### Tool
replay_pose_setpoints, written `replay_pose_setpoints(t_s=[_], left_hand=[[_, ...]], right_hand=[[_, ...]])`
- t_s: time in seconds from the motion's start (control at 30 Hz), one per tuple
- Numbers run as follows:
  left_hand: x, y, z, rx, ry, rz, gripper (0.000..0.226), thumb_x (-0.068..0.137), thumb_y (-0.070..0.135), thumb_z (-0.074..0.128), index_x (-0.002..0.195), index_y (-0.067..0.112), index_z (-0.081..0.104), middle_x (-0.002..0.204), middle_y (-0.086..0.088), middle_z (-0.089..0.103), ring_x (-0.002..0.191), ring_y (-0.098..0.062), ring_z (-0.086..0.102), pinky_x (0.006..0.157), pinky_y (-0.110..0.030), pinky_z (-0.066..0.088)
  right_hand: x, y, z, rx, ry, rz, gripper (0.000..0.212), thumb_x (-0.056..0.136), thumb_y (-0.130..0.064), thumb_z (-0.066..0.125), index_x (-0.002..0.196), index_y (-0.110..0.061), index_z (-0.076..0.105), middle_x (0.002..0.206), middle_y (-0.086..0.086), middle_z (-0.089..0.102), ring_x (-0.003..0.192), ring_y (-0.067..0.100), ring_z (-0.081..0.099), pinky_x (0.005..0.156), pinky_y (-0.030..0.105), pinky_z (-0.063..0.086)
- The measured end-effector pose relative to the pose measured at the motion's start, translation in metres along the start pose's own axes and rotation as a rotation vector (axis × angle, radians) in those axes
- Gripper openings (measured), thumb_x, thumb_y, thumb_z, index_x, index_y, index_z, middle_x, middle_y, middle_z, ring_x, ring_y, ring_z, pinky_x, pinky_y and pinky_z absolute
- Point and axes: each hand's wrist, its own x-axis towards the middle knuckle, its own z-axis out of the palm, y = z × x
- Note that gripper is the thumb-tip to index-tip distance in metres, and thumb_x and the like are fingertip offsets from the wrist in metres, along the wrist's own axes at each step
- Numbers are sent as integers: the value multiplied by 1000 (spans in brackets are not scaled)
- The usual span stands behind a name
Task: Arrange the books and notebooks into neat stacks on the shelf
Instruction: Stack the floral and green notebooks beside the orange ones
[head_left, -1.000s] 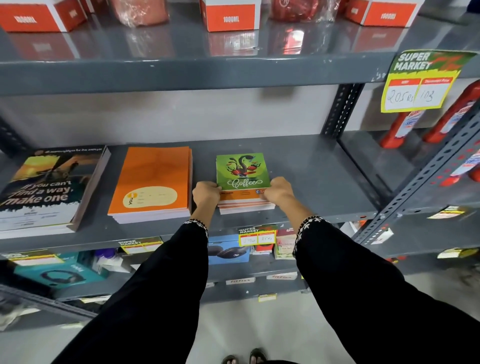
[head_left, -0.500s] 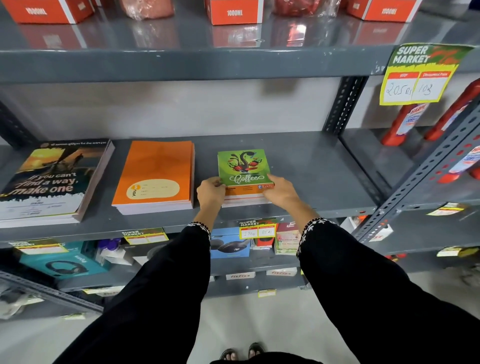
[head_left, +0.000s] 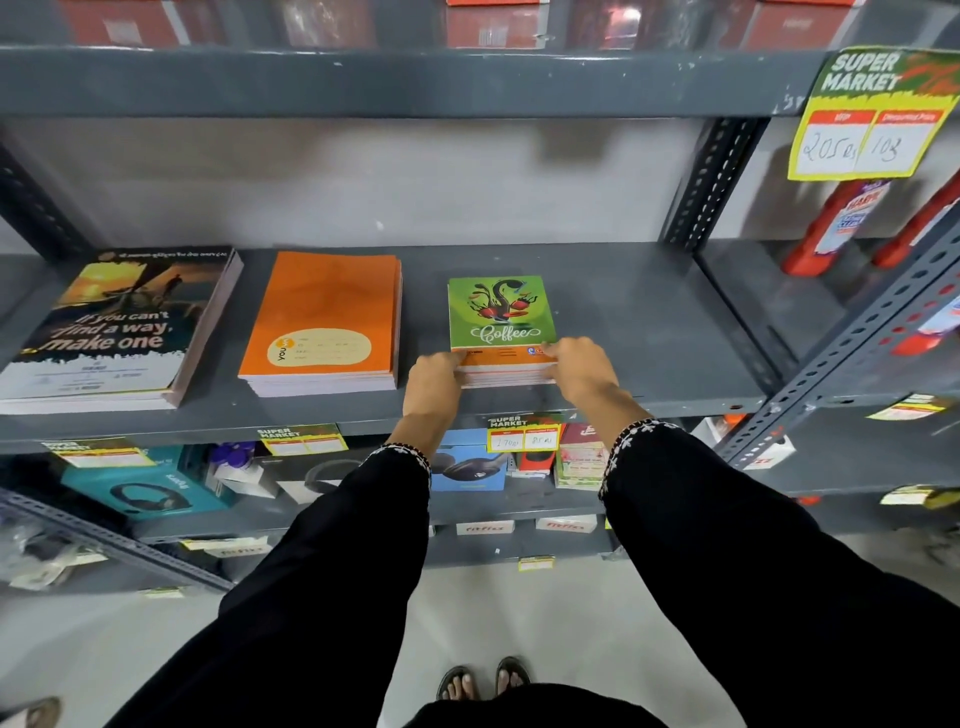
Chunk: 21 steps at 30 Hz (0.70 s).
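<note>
The left hand (head_left: 434, 376) and right hand (head_left: 579, 366) press the near corners of the green notebook stack (head_left: 501, 325) from both sides. Its long axis runs near to far on the shelf (head_left: 649, 332), so I think a push goes far.

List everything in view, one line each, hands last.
Coffee stack: one, green cover, middle shelf, right of the orange stack.
Orange stack: one, orange, middle shelf centre.
Quote stack: one, dark cover, middle shelf left.
Shelf: grey metal, several levels.
Price tag: one, yellow and green, upper right.
Red bottles: at least two, right bay.
Headphone boxes: several, teal and blue, lower shelf.
Red boxes: several, blurred, top shelf.
Left hand: at the Coffee stack's near left corner.
Right hand: at its near right corner.
</note>
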Motion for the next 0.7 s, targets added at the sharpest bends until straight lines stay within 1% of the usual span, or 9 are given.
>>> replay_pose_setpoints(t_s=[0.13,0.23,0.33,0.47,0.53,0.6,0.7], left_hand=[[1,-2,2,76,-14,37,33,98,5,44,125,12,61,115,-21,69,102,-37,65,98,-42,51],[2,-3,3,141,-34,65,30,98,6,45,123,11,61,112,-21,70,100,-38,66,95,-42,53],[1,-3,2,188,-34,92,28,98,7,45,121,10,61,109,-20,71,97,-38,67,91,-42,55],[1,-5,3,211,-35,101,29,97,7,47,121,12,61,107,-20,72,94,-38,68,89,-43,57],[1,-5,3,188,-30,91,29,97,7,48,122,13,61,106,-21,72,93,-38,68,89,-43,57],[0,-5,3,152,-24,70,29,97,8,49,123,12,61,108,-22,71,95,-39,67,90,-44,57],[-1,-3,2,111,-14,54,29,96,9,50,123,9,62,110,-23,71,98,-40,66,92,-44,55]], right_hand=[[1,1,0,3,-35,-11,29,95,-19,55,121,-10,64,116,18,66,106,35,63,94,38,50],[-2,3,0,-25,-32,-29,27,97,-19,49,118,-10,64,114,18,66,103,35,63,91,37,51],[-2,5,2,-35,-18,-44,27,98,-17,45,119,-11,62,115,18,66,103,35,63,92,38,51],[-1,6,1,50,-15,-11,30,96,-18,51,123,-11,63,118,19,66,106,35,62,96,39,50],[-2,7,2,118,-10,8,33,95,-18,54,127,-10,60,123,18,65,109,35,61,100,40,49],[-2,10,4,160,-8,18,38,95,-18,57,133,-13,56,127,17,63,113,34,60,103,41,47],[-1,12,8,200,8,41,42,93,-16,59,135,-16,54,129,17,61,114,34,59,105,42,47]])
